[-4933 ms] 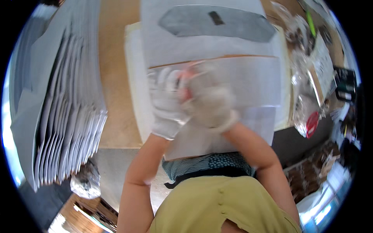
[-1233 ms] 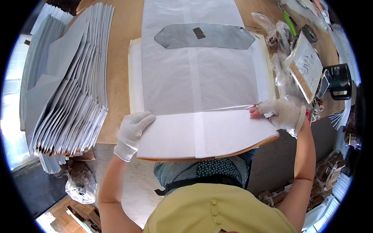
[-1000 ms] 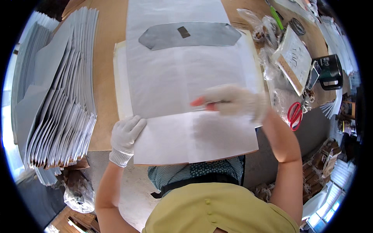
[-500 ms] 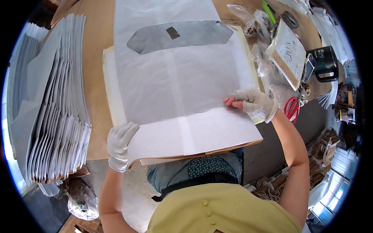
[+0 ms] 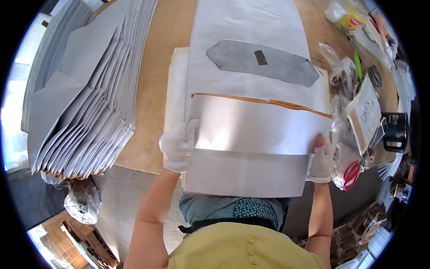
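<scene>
A large white paper sack (image 5: 250, 172) lies before me, its near end folded up into a wide flap (image 5: 255, 127). Brown inner paper shows along the flap's far edge. At the flap's left edge, my gloved left hand (image 5: 178, 145) is closed on the paper. My gloved right hand (image 5: 320, 161) grips the right edge, bare thumb on top; its other fingers are mostly hidden. Beyond the flap, a grey strip with pointed ends (image 5: 286, 70) and a dark patch rests on the white paper. A pale board (image 5: 175, 85) sticks out from underneath on the left.
Tall stacks of folded white paper sacks (image 5: 89, 107) stand at the left of the brown table (image 5: 154, 80). On the right lie clear plastic bags (image 5: 342, 112), red-handled scissors (image 5: 351, 175), a written-on card (image 5: 363, 114), a roll of tape (image 5: 375, 76) and a dark mug (image 5: 395, 130).
The near end of the sack has been lifted and folded away from me. Both hands have moved with it along its edges. My view has shifted left.
</scene>
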A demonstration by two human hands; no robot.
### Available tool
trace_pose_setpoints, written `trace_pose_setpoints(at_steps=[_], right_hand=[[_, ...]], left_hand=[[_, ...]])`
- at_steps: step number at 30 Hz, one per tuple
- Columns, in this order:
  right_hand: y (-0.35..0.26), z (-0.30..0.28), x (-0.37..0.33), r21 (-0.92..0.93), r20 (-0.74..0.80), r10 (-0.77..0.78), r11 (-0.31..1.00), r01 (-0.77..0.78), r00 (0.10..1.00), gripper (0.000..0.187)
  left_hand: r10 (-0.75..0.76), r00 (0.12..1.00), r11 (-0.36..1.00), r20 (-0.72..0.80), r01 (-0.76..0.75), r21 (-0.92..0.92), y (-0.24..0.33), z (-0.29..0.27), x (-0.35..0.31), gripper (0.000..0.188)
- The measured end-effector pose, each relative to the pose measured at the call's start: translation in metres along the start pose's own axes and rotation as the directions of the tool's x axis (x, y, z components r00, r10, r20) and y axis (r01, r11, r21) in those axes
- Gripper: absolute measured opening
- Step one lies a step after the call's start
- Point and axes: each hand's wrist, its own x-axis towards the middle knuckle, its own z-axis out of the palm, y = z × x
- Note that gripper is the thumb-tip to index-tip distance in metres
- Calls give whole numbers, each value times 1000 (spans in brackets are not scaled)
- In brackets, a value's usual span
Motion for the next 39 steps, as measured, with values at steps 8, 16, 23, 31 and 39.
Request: trace_pose_setpoints(at_steps=[8,16,23,31,39], right_hand=[[18,12,22,-590,17,-126,800,112,992,35],[-8,23,33,-649,-2,-50,760,36,999,34],[-32,54,42,-906,261,-579,129,402,772,31],[-41,179,18,-512,328,-574,559,652,750,60],[-1,18,45,-819,204,-592,333,467,780,58]], left_hand=[[-21,999,984,39,14,179,21,4,10,12],[514,842,856,167,-517,-29,30,27,18,53],[364,876,906,316,-412,99,44,20,25,57],[377,865,895,330,-432,109,48,32,26,52],[440,870,875,222,-471,114,59,28,22,51]])
